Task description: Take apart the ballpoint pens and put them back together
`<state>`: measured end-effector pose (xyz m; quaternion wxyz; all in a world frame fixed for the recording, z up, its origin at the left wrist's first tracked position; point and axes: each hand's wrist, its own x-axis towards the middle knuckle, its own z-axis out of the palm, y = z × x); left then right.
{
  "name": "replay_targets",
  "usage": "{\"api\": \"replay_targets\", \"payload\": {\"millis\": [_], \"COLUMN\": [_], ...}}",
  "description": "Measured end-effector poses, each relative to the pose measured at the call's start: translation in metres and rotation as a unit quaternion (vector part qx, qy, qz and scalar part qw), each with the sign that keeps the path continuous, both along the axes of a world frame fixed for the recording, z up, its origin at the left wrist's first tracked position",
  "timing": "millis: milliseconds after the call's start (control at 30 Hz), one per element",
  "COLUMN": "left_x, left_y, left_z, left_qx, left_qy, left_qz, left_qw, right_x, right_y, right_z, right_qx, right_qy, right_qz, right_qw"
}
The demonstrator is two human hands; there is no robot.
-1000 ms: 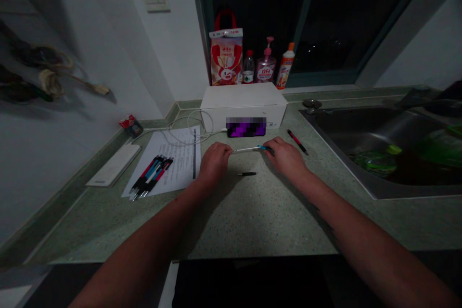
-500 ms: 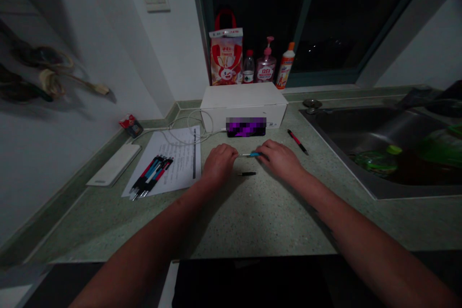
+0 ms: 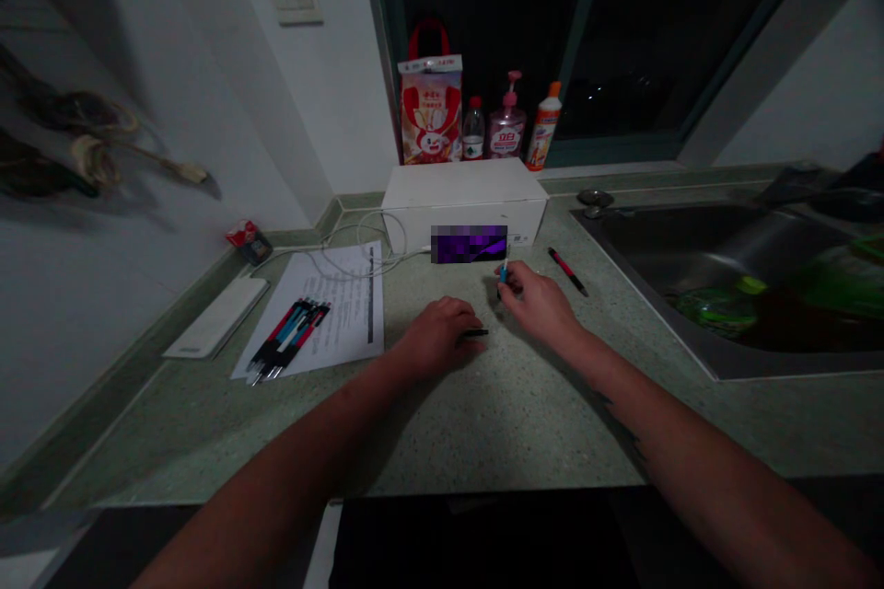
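My left hand (image 3: 446, 337) is down at the counter, fingers and thumb closed around a short black pen barrel (image 3: 476, 332), whose dark end sticks out to the right. In my right hand (image 3: 542, 302), thumb and fingers pinch a blue pen body (image 3: 504, 275) held upright, with a thin pale refill rising from its top. Just right of that hand lies a red and black pen (image 3: 567, 271). Several more pens (image 3: 290, 338) in red, blue and black lie in a bunch on a printed sheet (image 3: 352, 294) at the left.
A phone (image 3: 470, 245) with a cable leans against a white box (image 3: 462, 189) at the back. Behind it stand a red bag (image 3: 431, 115) and several bottles. A white power bank-like slab (image 3: 217, 317) lies far left. The sink (image 3: 656, 294) sits right.
My left hand has let go of the refill end, moved down and right, and closed on the black barrel. My right hand has turned the blue pen body from level to upright.
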<state>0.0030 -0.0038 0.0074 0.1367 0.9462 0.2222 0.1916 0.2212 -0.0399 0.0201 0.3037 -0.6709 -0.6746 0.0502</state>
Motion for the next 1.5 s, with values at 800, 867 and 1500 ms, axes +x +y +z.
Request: {"api": "replay_targets", "payload": {"millis": [800,867,1500], "left_x": [-0.006,-0.006,-0.005], "left_y": [0.011,0.012,0.01], "left_z": [-0.007,-0.009,-0.007], "left_qx": [-0.001,0.002,-0.073], "left_qy": [-0.188,-0.176,-0.111], "left_qz": [0.124,0.128,0.143], "left_qw": [0.974,0.976,0.981], "right_x": [0.002,0.002,-0.007], "right_y": [-0.001,-0.001,-0.002], "right_z": [0.004,0.003,-0.007], "right_qx": [-0.042,-0.04,-0.027], "right_qy": [-0.18,-0.18,-0.038], "right_qz": [0.075,0.077,0.2], "right_qw": [0.98,0.98,0.979]}}
